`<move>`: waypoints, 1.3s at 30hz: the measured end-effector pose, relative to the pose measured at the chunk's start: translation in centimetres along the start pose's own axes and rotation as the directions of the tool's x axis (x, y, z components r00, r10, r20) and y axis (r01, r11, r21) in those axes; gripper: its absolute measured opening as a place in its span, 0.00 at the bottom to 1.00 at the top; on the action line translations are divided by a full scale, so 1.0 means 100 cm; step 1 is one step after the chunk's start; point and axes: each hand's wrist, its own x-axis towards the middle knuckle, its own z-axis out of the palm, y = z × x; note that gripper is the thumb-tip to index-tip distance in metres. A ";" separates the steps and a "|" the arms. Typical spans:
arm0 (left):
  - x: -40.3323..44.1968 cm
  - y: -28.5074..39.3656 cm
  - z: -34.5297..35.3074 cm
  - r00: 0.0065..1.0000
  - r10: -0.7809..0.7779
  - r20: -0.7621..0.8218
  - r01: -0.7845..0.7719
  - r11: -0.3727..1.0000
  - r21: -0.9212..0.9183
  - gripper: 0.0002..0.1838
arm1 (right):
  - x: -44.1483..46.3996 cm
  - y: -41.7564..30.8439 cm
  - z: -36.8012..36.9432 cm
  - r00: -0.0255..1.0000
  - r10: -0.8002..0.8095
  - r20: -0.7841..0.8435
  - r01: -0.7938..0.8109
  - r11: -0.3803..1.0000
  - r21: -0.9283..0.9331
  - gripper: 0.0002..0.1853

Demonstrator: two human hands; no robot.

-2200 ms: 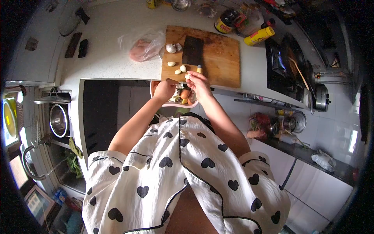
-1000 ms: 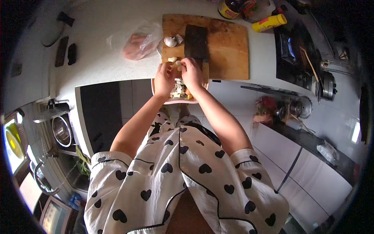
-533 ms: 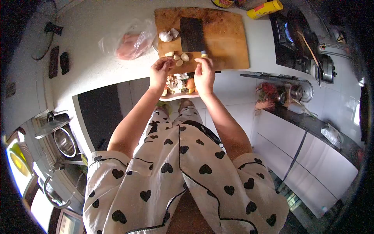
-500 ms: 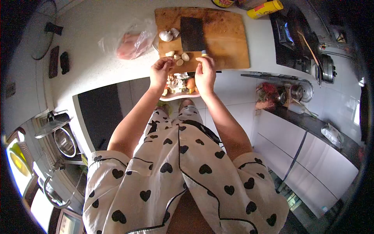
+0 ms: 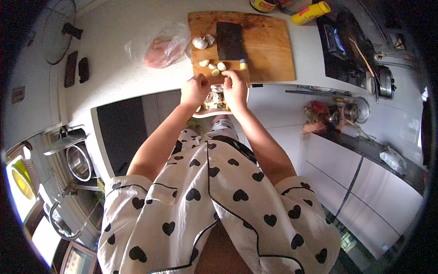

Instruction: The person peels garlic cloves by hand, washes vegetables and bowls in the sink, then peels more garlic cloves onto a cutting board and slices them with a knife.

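Observation:
My left hand (image 5: 195, 89) is at the near edge of the wooden cutting board (image 5: 269, 45), its fingers curled in. Beside it, my right hand (image 5: 235, 90) has thumb and forefinger bent together; what either hand holds is too small or hidden to make out. Just beyond them lie several pale garlic cloves (image 5: 215, 72). Farther back on the board sits a white garlic bulb (image 5: 200, 42). A cleaver with a dark blade (image 5: 230, 42) rests flat, its pale handle (image 5: 244, 67) near my right hand. Below my hands is a container of scraps (image 5: 213, 101), partly covered.
Left of the board, a clear plastic bag (image 5: 159, 52) holds pink meat. A yellow bottle (image 5: 311, 13) lies at the back right, near a stove with a dark wok (image 5: 349, 32). A side counter at right carries pots and a plastic-wrapped bundle (image 5: 392, 159).
Both hands have drawn back toward my body and closer together, over the scrap container. The view has shifted slightly. The cleaver and garlic bulb stay in place on the board.

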 end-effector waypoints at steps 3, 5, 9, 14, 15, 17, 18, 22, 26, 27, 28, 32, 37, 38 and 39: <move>-0.012 0.009 -0.007 0.994 -0.014 0.107 0.000 0.991 0.132 0.07 | -0.009 0.004 -0.004 0.998 0.062 -0.001 -0.062 0.998 0.013 0.10; -0.014 0.008 -0.006 0.987 -0.027 0.160 -0.005 0.981 0.193 0.07 | -0.012 0.008 -0.008 1.000 0.021 -0.002 -0.021 0.999 -0.039 0.08; -0.023 -0.007 0.008 0.983 0.130 0.132 -0.149 0.978 0.144 0.10 | -0.016 0.013 -0.008 1.000 0.010 -0.011 -0.010 0.998 -0.065 0.08; -0.031 0.006 -0.003 0.972 0.062 0.229 -0.090 0.990 0.113 0.09 | -0.018 0.013 -0.004 0.997 0.080 -0.016 -0.080 0.997 -0.017 0.08; -0.030 0.006 -0.001 0.975 0.038 0.220 -0.066 0.990 0.121 0.08 | -0.017 0.011 -0.004 0.996 0.083 -0.022 -0.084 0.996 -0.015 0.08; -0.025 -0.003 0.008 0.989 0.037 0.142 -0.049 0.995 0.083 0.07 | -0.014 0.007 -0.006 0.998 0.055 -0.037 -0.056 0.998 -0.024 0.08; -0.025 -0.005 0.011 0.994 0.034 0.104 -0.041 0.997 0.062 0.07 | -0.013 0.005 -0.007 0.998 0.041 -0.042 -0.042 0.999 -0.030 0.08; -0.027 -0.010 0.012 0.990 0.110 0.087 -0.095 0.981 -0.166 0.07 | -0.012 0.010 -0.007 0.997 0.071 -0.025 -0.071 0.997 -0.002 0.08; -0.025 0.008 -0.009 0.942 -0.153 0.297 0.180 0.982 -0.063 0.10 | -0.013 0.018 -0.005 0.995 0.084 -0.059 -0.085 0.996 -0.012 0.09; -0.023 0.013 -0.013 0.917 -0.238 0.321 0.250 0.968 0.003 0.10 | -0.011 0.015 -0.007 0.994 0.088 -0.063 -0.089 0.996 -0.015 0.09; -0.023 0.009 -0.009 0.949 -0.174 0.263 0.179 0.984 0.006 0.10 | -0.010 0.013 -0.011 0.995 0.050 -0.092 -0.054 0.998 -0.041 0.10; -0.032 0.002 0.000 0.993 0.107 0.045 -0.110 0.992 0.066 0.09 | -0.005 0.019 -0.018 0.987 -0.072 -0.146 0.040 0.977 -0.212 0.18; -0.025 0.019 -0.014 0.999 0.028 0.032 -0.033 0.986 0.166 0.14 | 0.002 0.029 -0.020 0.992 -0.019 -0.126 -0.024 0.942 -0.334 0.28; -0.022 0.017 -0.010 0.997 0.069 -0.044 -0.061 0.987 0.151 0.17 | 0.004 0.034 -0.019 0.993 0.014 -0.114 -0.051 0.944 -0.327 0.28; -0.016 0.015 -0.008 0.987 0.108 -0.121 -0.091 0.986 0.137 0.19 | 0.008 0.034 -0.018 0.992 0.105 -0.076 -0.125 0.929 -0.348 0.30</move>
